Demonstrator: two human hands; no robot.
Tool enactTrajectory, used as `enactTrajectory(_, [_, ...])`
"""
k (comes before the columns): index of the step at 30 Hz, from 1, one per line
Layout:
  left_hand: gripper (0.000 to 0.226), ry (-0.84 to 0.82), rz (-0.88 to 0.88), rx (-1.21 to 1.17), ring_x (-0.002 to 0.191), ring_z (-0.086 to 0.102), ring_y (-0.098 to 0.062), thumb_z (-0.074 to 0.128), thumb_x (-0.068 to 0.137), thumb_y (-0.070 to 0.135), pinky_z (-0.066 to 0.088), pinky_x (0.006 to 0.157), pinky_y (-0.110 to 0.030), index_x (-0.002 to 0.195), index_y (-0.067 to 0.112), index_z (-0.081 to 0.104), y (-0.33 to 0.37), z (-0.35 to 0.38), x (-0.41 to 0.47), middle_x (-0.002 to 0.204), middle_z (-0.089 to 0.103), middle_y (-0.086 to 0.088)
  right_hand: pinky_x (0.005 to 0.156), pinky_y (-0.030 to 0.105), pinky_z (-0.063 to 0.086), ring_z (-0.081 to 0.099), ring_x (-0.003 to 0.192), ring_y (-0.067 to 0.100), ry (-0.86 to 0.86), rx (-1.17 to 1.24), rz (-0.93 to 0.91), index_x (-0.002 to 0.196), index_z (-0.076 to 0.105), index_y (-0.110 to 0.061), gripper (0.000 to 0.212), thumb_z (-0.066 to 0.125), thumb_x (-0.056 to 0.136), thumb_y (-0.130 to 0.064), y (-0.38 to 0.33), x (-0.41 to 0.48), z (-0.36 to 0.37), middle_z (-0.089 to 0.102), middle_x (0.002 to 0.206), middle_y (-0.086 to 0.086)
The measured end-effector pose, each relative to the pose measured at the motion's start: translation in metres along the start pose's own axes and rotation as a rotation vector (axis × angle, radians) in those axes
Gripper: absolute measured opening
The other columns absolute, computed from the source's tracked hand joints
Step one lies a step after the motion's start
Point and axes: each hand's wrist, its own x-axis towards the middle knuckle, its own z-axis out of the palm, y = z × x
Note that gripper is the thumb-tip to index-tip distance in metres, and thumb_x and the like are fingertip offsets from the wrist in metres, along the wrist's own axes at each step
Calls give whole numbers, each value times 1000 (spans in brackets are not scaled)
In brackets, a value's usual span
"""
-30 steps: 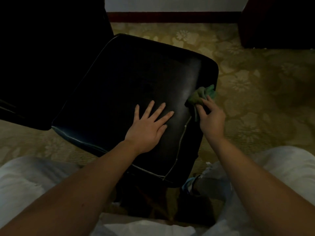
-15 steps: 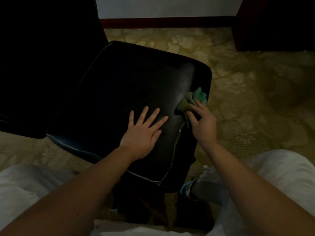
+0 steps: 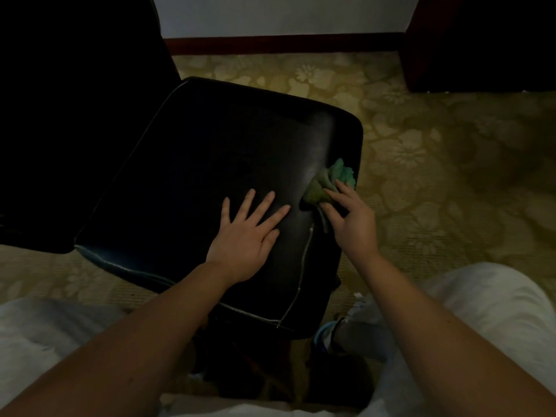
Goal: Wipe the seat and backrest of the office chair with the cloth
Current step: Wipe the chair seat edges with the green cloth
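The black leather chair seat (image 3: 195,176) fills the middle of the view, turned at an angle. Its dark backrest (image 3: 69,115) rises at the left. My left hand (image 3: 246,233) lies flat on the near right part of the seat, fingers spread. My right hand (image 3: 352,218) grips a crumpled green cloth (image 3: 328,182) and presses it against the seat's right edge. White piping (image 3: 304,266) runs along that edge toward the near corner.
Patterned yellow-green carpet (image 3: 436,176) surrounds the chair. A dark piece of furniture (image 3: 487,40) stands at the back right, and a wall with a red-brown skirting board (image 3: 285,43) runs along the back. My knees in pale trousers (image 3: 487,302) sit at the bottom corners.
My right hand and the cloth have slid a little nearer along the seat's right edge. The left hand stays flat on the seat. The view has tilted slightly.
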Motion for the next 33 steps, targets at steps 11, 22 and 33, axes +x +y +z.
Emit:
enactTrajectory(11, [52,49,4,-1,156,-5,-28,13,106,49,-3,120,-64,157,46,2,1,6,2,168,-3,9,115,40,34,43,138,28,-76,-96,-155,119,71,-11,33,74,87,-14,3,-22,4,57,139,10])
enactTrajectory(22, [55,30,-51,10,155,-10,-27,11,105,50,-6,118,-64,157,43,-5,10,4,11,169,-8,8,116,38,30,40,141,29,-84,-139,-174,121,70,-11,33,73,88,-15,1,-38,6,54,143,10])
enactTrajectory(33, [62,-143,-48,-43,150,-27,-29,9,98,69,-16,113,-68,152,50,-16,9,-9,-9,164,-28,3,116,43,34,44,139,24,-56,-39,-16,123,69,-12,33,71,91,-18,-2,-15,2,53,144,9])
